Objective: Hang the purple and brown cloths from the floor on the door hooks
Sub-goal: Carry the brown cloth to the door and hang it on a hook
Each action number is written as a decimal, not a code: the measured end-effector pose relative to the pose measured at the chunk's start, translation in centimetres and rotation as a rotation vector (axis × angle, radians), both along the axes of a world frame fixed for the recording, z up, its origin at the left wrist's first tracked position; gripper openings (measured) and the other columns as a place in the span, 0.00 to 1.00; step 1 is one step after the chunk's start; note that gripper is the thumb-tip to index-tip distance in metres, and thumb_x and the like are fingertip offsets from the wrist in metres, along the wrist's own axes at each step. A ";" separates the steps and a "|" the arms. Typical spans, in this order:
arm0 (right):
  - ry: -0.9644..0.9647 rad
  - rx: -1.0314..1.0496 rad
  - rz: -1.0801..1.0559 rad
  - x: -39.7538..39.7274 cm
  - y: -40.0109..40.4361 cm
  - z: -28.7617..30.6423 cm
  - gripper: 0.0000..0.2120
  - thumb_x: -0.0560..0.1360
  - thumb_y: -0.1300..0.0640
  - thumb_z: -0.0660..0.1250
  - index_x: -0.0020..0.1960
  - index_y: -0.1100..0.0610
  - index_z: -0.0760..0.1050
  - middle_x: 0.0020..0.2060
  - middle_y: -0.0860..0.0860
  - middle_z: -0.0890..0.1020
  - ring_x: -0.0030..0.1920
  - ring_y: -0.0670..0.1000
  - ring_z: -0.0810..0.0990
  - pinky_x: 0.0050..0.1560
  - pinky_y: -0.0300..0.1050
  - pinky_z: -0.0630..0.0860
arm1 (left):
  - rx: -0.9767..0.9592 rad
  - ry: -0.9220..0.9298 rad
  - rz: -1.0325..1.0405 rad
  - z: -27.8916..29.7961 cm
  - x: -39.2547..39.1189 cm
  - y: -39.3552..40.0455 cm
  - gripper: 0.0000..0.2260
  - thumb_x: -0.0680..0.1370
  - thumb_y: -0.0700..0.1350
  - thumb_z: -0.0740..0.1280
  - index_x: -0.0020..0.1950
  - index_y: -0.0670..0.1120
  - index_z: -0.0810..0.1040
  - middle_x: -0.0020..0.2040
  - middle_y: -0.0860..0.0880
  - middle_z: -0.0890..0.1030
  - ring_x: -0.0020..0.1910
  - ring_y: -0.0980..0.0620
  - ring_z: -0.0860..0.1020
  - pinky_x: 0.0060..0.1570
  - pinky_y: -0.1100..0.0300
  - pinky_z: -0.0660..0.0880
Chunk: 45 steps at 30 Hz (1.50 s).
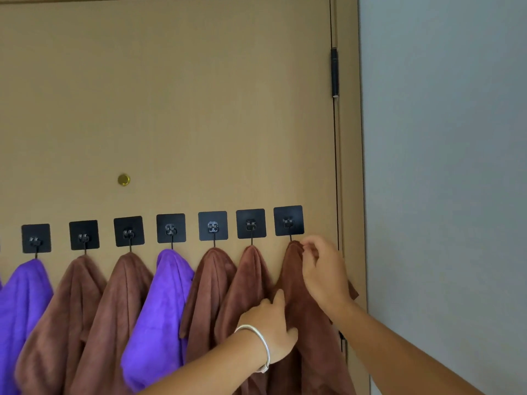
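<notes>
Hanging from black hooks (288, 220) on a tan door (199, 109), brown cloth (310, 337) is pinched by right hand (325, 272) and left hand (271, 329).

Brass-coloured round fitting (123, 179) sits on the door face, above the left-centre part. Black hinge (334, 72) is mounted at the door's right edge, upper part. Grey wall (445, 166) adjoins the right frame.

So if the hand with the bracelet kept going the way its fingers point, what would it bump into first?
The left hand points up along the rightmost brown cloth, which it already touches. Going on, it would probably meet the right hand near the cloth's top, though depth is hard to judge.
</notes>
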State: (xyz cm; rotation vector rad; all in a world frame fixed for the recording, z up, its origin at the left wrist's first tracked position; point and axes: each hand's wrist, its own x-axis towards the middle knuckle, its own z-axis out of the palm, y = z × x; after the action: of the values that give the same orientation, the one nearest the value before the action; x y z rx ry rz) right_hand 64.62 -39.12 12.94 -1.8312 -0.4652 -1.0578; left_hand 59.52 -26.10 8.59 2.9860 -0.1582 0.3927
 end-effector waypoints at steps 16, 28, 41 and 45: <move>0.322 -0.343 0.115 -1.9 7.0 -8.8 0.25 0.82 0.51 0.53 0.77 0.49 0.54 0.74 0.44 0.62 0.74 0.44 0.58 0.74 0.43 0.57 | -0.319 -0.378 0.044 -4.2 0.4 6.7 0.27 0.81 0.53 0.52 0.79 0.49 0.49 0.78 0.53 0.54 0.74 0.55 0.59 0.71 0.60 0.60; 0.216 -0.683 -0.126 -1.2 6.8 -10.8 0.29 0.81 0.50 0.51 0.78 0.57 0.45 0.76 0.50 0.57 0.77 0.48 0.51 0.76 0.45 0.45 | 0.090 -0.258 0.013 -4.5 0.1 7.1 0.29 0.81 0.53 0.52 0.78 0.46 0.47 0.78 0.51 0.54 0.75 0.53 0.53 0.72 0.56 0.54; -0.152 -0.682 -0.053 -5.1 10.9 -9.7 0.26 0.77 0.57 0.60 0.75 0.54 0.63 0.74 0.55 0.65 0.75 0.56 0.58 0.73 0.59 0.58 | 0.170 -0.568 0.002 -7.0 -5.3 15.5 0.26 0.80 0.56 0.56 0.76 0.52 0.59 0.76 0.50 0.62 0.75 0.50 0.58 0.73 0.50 0.57; -0.166 -0.812 -0.048 -6.5 14.8 -9.6 0.26 0.78 0.50 0.57 0.75 0.51 0.62 0.75 0.53 0.63 0.76 0.55 0.56 0.73 0.60 0.58 | 0.197 -0.465 0.187 -7.9 -7.0 22.3 0.28 0.77 0.57 0.57 0.76 0.49 0.61 0.76 0.47 0.63 0.74 0.47 0.61 0.70 0.42 0.61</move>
State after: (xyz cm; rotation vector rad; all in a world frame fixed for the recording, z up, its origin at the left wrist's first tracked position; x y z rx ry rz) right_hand 58.10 -24.36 3.33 -2.4641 -1.0709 -1.1506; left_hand 52.55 -3.82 0.72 3.0498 0.0449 1.1538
